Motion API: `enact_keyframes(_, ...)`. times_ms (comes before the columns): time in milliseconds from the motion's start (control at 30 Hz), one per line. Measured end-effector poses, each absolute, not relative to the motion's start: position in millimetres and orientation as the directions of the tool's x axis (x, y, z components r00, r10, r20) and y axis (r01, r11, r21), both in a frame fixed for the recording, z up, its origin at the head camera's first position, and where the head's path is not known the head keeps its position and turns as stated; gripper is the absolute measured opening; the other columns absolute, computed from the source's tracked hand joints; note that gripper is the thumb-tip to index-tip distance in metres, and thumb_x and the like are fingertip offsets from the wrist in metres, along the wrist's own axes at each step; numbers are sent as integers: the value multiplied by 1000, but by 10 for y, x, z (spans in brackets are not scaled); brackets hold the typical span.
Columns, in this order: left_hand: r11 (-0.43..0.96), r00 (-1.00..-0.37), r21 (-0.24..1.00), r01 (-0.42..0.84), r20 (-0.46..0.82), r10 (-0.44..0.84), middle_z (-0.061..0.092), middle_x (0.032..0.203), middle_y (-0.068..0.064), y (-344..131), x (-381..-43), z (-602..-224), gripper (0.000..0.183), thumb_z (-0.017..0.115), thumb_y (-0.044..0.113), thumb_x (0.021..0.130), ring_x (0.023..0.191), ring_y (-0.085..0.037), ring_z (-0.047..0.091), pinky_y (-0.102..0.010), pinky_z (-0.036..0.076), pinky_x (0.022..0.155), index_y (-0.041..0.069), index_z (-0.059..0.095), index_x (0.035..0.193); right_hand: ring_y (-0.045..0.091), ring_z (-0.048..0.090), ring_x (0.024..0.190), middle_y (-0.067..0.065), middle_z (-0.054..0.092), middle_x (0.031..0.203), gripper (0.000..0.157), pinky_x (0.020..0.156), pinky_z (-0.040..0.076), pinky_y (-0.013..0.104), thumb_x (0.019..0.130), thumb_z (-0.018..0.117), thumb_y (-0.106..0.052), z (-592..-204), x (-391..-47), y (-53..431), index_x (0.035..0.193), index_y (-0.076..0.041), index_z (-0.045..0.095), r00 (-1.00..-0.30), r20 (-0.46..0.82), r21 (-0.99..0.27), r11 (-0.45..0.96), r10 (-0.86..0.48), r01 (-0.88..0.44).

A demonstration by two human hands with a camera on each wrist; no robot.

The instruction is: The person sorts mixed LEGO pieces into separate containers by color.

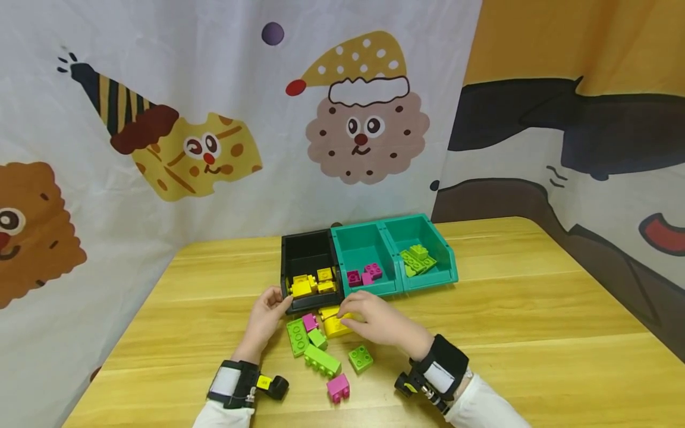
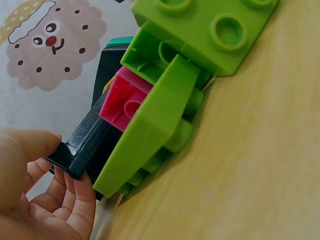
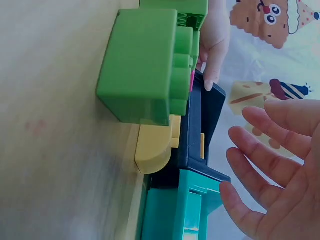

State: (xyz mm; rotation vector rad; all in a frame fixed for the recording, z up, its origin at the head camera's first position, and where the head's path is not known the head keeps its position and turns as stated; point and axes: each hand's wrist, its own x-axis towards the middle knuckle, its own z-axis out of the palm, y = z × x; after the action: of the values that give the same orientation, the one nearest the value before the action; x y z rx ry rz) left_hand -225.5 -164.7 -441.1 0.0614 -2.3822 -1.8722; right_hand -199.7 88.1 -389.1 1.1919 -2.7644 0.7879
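My left hand [image 1: 263,319] holds the front left corner of a black bin [image 1: 316,302]; in the left wrist view the thumb lies on top of its edge and the fingers curl beneath. Several yellow bricks [image 1: 304,289] lie inside that bin. My right hand [image 1: 382,318] is over loose yellow bricks [image 1: 334,327] just in front of the bin. Its fingers are spread and loosely bent in the right wrist view, with nothing between them. Close to the left hand are a long green brick [image 1: 298,337], a small pink brick [image 1: 310,322] and a small green brick [image 1: 318,339].
Two teal bins adjoin the black one: the middle teal bin [image 1: 364,238] has pink bricks [image 1: 373,271], the right teal bin [image 1: 409,229] green bricks [image 1: 419,258]. Nearer me lie a green brick [image 1: 323,361], a square green brick [image 1: 361,359] and a pink brick [image 1: 338,387].
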Motion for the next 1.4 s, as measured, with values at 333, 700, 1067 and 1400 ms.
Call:
enact_keyframes(333, 239, -992, 970, 36, 64, -109, 50, 81, -1, -1656, -2273, -4470, 15, 62, 10, 91, 72, -10, 45, -21, 37, 62, -1, 54, 97, 21, 59, 102, 3, 65, 105, 16, 90, 49, 39, 92, 61, -16, -3850, -1957, 989, 103, -8, 70, -716, 276, -428, 585, -642, -689)
enact_keyframes(700, 220, -994, 975, 13, 36, -102, 49, 81, -1, -1660, -2306, -4450, 13, 61, 7, 91, 72, -10, 44, -21, 37, 62, -2, 55, 97, 26, 54, 112, 9, 56, 124, 49, 93, 48, 42, 81, 73, -38, -3763, -1859, 1000, 119, -10, 62, -781, 106, -424, 683, -615, -595)
enact_keyframes(1067, 223, -991, 974, 48, 75, -114, 48, 80, -1, -1634, -2273, -4431, 14, 61, 7, 91, 71, -9, 45, -20, 37, 62, -3, 54, 97, 14, 59, 94, 0, 62, 109, 50, 85, 50, 31, 67, 84, -33, -3716, -1704, 908, 109, -13, 67, -755, -49, -331, 724, -653, -605)
enact_keyframes(1400, 231, -991, 972, 42, 70, -116, 49, 81, -2, -1630, -2269, -4432, 13, 62, 7, 90, 72, -9, 45, -20, 37, 63, -2, 55, 97, 9, 57, 81, -3, 62, 95, 45, 76, 50, 25, 59, 88, -27, -3790, -1571, 806, 98, -16, 69, -728, -116, -224, 732, -676, -644)
